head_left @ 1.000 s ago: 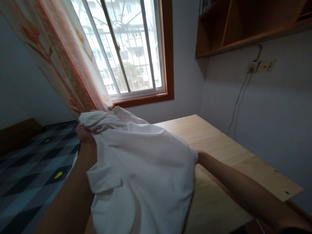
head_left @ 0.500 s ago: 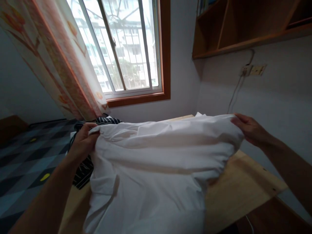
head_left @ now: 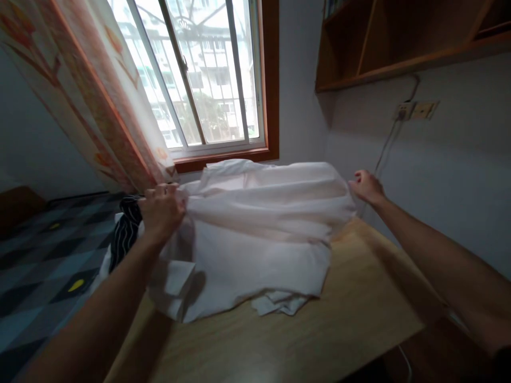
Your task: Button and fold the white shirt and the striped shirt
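A white shirt (head_left: 255, 234) is stretched between my two hands above a wooden table (head_left: 319, 330). My left hand (head_left: 162, 210) is closed on the shirt's left edge. At the shirt's right edge my right hand (head_left: 366, 187) pinches the cloth. The lower part of the shirt rests crumpled on the tabletop. A black-and-white striped garment (head_left: 123, 234) lies at the table's left end, partly hidden behind my left hand.
A window (head_left: 199, 80) with a patterned curtain (head_left: 91, 101) is straight ahead. A bed with a dark checked cover (head_left: 43, 266) lies to the left. Wooden shelves (head_left: 399, 37) hang on the right wall above a socket (head_left: 415, 110) with a cable.
Both hands have carried the shirt forward and down; its lower part now lies on the table. The hands have come closer together, and more tabletop shows in front.
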Available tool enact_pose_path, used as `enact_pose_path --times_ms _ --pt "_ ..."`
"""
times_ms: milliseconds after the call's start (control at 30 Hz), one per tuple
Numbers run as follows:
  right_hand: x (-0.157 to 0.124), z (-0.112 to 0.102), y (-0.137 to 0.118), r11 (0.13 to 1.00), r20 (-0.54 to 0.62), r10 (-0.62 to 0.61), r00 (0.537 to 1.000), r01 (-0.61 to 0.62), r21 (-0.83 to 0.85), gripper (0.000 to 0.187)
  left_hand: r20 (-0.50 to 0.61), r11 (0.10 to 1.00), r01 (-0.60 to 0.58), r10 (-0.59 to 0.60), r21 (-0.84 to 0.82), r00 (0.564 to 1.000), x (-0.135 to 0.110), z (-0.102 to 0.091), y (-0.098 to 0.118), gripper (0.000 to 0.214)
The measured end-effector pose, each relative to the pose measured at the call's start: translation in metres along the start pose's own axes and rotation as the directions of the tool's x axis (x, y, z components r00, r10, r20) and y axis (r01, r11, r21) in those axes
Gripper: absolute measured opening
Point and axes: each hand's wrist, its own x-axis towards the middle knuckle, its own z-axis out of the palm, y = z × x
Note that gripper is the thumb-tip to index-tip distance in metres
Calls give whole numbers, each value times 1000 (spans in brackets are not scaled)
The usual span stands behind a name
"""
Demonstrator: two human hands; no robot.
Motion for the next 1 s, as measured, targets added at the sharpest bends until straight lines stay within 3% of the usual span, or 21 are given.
enact_pose_path --times_ms 67,133,167,233,267,300,367,467,567,633,700,800,867,933,1000 --pt "-35 25 -5 999 -16 17 1000 -16 49 37 5 989 -141 141 39 990 -39 2 21 37" --pt "-85 39 -10 970 53 -164 985 152 188 42 54 945 -316 321 -77 946 -83 1 37 39" --pt "-112 41 -13 939 124 -272 954 235 251 46 141 881 -437 463 -181 875 -106 0 44 42" --pt "-165 42 -16 881 255 -436 863 353 315 59 288 741 -566 666 -362 688 -147 -2 54 61" --pt "-189 41 -18 861 311 -490 814 396 319 67 326 698 -582 712 -417 622 -163 -3 58 71" --pt "-210 39 -20 848 361 -523 772 429 311 75 355 691 -573 720 -441 596 -176 -2 61 73" --pt "-241 36 -24 850 422 -528 737 453 270 81 383 724 -523 685 -449 619 -191 2 63 53" --pt "-258 31 -33 869 416 -496 763 433 241 48 370 793 -404 581 -456 725 -188 13 60 22" --pt "-247 25 -44 904 327 -420 847 357 235 16 312 820 -249 451 -516 836 -166 17 55 23" --pt "-229 18 -51 934 213 -337 917 296 202 12 248 833 -146 320 -534 914 -146 12 55 24" --pt "-207 11 -53 954 78 -280 957 268 131 12 165 849 -80 193 -522 967 -124 3 55 24" --pt "-168 0 -43 964 -51 -263 963 261 -38 13 39 877 -13 37 -480 999 -92 -11 51 24" --pt "-137 -6 -30 965 -53 -240 969 233 -123 11 -26 894 34 -51 -448 998 -73 -15 42 24" --pt "-103 -15 -18 966 -21 -212 977 206 -160 8 -49 914 49 -75 -403 996 -58 -15 32 27" --pt "-69 -30 -13 967 -80 -200 977 184 -177 9 -52 937 56 -78 -344 996 -46 -15 24 31"
